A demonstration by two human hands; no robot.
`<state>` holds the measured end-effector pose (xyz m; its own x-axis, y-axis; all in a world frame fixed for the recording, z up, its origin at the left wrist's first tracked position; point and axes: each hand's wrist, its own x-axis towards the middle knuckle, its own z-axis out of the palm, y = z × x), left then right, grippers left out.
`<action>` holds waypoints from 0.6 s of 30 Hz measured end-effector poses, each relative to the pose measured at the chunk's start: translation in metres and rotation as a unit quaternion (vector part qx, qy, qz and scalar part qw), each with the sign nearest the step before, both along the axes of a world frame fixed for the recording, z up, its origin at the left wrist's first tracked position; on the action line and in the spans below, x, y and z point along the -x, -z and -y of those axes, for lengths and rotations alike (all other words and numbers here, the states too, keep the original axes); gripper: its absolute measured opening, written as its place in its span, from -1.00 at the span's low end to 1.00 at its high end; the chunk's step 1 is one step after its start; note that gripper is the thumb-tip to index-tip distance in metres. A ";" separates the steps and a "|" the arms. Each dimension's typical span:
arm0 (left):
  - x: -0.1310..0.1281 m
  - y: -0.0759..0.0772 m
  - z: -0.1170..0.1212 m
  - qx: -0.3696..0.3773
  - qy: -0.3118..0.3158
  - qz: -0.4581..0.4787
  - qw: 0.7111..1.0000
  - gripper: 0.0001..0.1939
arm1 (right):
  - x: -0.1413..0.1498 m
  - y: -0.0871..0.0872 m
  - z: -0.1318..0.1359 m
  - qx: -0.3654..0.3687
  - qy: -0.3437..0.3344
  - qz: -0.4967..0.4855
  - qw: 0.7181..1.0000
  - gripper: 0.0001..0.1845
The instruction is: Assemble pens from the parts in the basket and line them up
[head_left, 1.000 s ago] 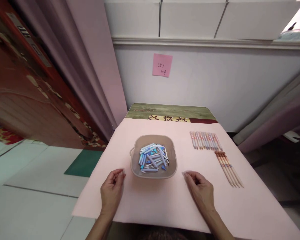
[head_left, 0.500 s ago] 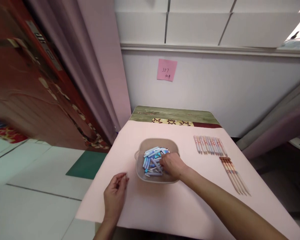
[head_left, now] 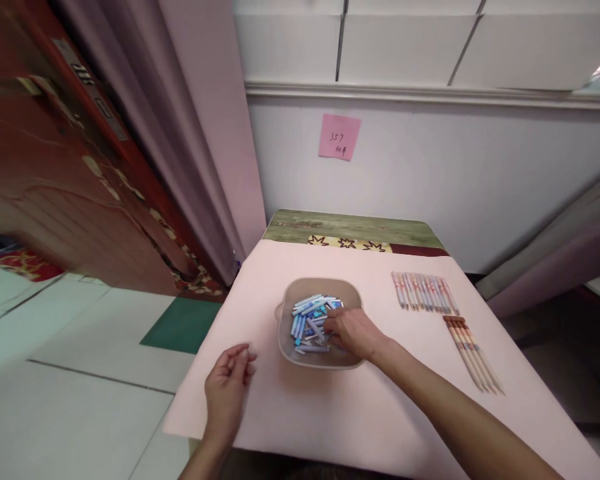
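Observation:
A translucent plastic tub point(head_left: 285, 340) stands on the pink-covered table with a heap of blue, lilac and white pen parts point(head_left: 313, 320) in it. My right hand point(head_left: 353, 331) reaches over the tub's right side, its fingers bent down among the parts. The fingertips are partly hidden, and what they grip cannot be made out. To the left of the tub, my left hand point(head_left: 227, 380) hovers near the table with thumb and fingers pinched together. Something small and pale may be at its fingertips, too small to name.
On the right lies a row of assembled pens point(head_left: 424, 293) with clear, patterned barrels. Closer to me is a group of pens with brown tops point(head_left: 473, 353). A pink note point(head_left: 339, 137) is stuck to the wall behind the table point(head_left: 260, 280).
The whole view has shifted slightly, so the table and tub appear a little further right. My right hand stays in the tub with its fingers among the parts; my left hand stays pinched.

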<state>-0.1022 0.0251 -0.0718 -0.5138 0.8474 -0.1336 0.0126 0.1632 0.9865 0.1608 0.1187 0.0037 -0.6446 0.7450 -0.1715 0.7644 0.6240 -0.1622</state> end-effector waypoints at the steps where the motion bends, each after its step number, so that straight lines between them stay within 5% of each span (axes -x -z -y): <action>1: 0.001 -0.008 -0.002 -0.005 -0.012 -0.003 1.000 -0.62 | -0.004 -0.003 0.003 0.005 0.010 -0.040 0.999 -0.86; 6: -0.018 -0.063 -0.023 -0.060 0.021 -0.137 0.988 -0.67 | -0.021 -0.007 0.018 0.058 0.129 -0.277 0.950 -0.90; 10: -0.053 -0.091 -0.052 -0.111 0.200 -0.277 0.933 -0.80 | -0.024 -0.005 0.026 0.089 0.215 -0.444 0.865 -0.85; 15: -0.079 -0.088 -0.090 -0.052 0.313 -0.445 0.837 -0.88 | -0.029 -0.007 0.035 0.177 0.321 -0.643 0.672 -0.69; 18: -0.092 -0.077 -0.108 0.003 0.348 -0.513 0.784 -0.87 | -0.034 -0.009 0.038 0.198 0.350 -0.686 0.607 -0.67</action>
